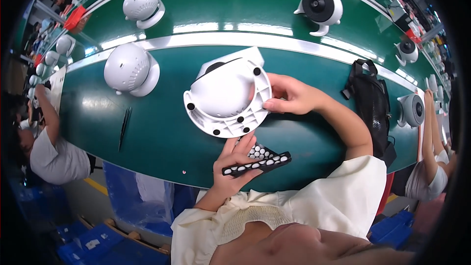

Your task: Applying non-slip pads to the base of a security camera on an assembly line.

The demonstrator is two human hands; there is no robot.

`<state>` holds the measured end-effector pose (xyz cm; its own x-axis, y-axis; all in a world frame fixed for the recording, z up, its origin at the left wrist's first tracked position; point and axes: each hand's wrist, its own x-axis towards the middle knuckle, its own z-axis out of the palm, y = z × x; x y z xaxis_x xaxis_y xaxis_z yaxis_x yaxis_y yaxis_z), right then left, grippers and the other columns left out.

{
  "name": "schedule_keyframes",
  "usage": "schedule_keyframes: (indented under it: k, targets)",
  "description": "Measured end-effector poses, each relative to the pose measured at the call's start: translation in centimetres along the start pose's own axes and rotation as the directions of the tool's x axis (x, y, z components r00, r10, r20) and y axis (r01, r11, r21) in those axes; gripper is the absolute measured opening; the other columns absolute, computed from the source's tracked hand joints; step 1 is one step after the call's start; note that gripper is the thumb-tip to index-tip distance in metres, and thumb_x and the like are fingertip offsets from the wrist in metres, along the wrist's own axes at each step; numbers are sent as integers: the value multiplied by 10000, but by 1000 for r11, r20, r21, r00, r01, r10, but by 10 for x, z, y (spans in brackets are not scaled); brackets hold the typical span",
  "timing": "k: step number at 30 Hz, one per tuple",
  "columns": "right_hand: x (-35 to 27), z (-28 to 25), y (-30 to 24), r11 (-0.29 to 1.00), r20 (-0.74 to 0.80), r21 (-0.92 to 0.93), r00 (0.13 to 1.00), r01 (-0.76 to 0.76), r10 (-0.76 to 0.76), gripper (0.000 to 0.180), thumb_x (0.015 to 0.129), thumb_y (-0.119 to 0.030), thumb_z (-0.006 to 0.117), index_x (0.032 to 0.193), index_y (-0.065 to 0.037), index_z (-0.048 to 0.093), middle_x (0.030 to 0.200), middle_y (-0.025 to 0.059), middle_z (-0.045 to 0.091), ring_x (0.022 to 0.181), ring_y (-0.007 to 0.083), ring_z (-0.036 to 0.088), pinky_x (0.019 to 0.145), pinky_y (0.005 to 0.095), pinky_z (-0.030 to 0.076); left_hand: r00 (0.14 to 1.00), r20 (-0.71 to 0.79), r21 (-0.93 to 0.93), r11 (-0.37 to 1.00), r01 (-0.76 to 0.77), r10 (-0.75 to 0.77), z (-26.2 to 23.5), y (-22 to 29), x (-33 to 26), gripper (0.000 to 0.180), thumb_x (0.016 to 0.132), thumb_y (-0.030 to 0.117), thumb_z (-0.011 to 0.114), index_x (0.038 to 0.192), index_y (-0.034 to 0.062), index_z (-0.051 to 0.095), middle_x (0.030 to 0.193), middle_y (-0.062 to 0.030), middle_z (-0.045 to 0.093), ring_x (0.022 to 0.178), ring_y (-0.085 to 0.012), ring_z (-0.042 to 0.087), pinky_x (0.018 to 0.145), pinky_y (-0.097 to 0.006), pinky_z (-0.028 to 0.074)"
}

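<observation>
The right hand [294, 95] grips a white rounded device [221, 88] at the right side of its base, thumb on the ribbed underside and fingers mostly hidden behind. The left hand [229, 160] pinches a folded black sheet with white dots [259, 163], its upper fingertips at the near edge of the base, perhaps touching it. The step in hand looks like fitting round black pads [216, 132] to the underside; five show. The next move seems to call for a steady tilt and a check of each pad's seat. The right arm bends in from the right, elbow out; the left forearm rises short from the near edge. The device is held above the middle of the table [159, 135]. Farther out, a thin dark tool [125, 128] and a similar device [128, 68] lie left, a black bag [371, 100] right.
</observation>
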<state>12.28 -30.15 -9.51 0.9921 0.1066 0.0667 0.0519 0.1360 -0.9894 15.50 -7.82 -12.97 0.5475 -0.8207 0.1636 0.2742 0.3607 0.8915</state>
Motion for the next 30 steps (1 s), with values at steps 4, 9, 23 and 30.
schedule_keyframes:
  k: [4, 9, 23, 30]
  targets:
    - [9, -3, -7, 985, 87, -158, 993, -65, 80, 209, 830, -211, 559, 875, -9, 531, 606, 26, 547, 474, 74, 521, 415, 184, 387, 998, 46, 53, 998, -42, 40, 0, -6, 0, 164, 641, -79, 676, 777, -54, 588, 1306, -293, 227, 1198, -439, 289, 973, -473, 276]
    - [17, -2, -32, 992, -250, -40, 962, -121, 108, 187, 812, -199, 559, 914, -43, 574, 627, -12, 541, 432, 38, 447, 384, 177, 338, 984, 145, 269, 952, -142, 106, 0, -4, -1, 210, 602, -81, 701, 767, -12, 590, 1322, -302, 202, 1213, -442, 261, 977, -473, 265]
    - [73, -137, 53, -482, 108, -822, 749, -302, -654, 78, 678, -114, 500, 715, -54, 534, 770, 51, 504, 736, 167, 514, 638, 258, 418, 987, 108, 321, 936, -148, 119, 8, -9, -6, 193, 593, -72, 711, 728, -20, 584, 1307, -304, 233, 1202, -453, 271, 970, -479, 283]
    - [77, -116, 70, -192, -253, -922, 898, -337, -360, 601, 791, -475, 456, 1132, 21, 451, 1071, 118, 437, 1024, 241, 400, 833, 358, 346, 984, 103, 331, 928, -170, 143, 9, -11, -6, 194, 591, -70, 711, 730, -21, 586, 1307, -300, 240, 1203, -449, 271, 969, -483, 284]
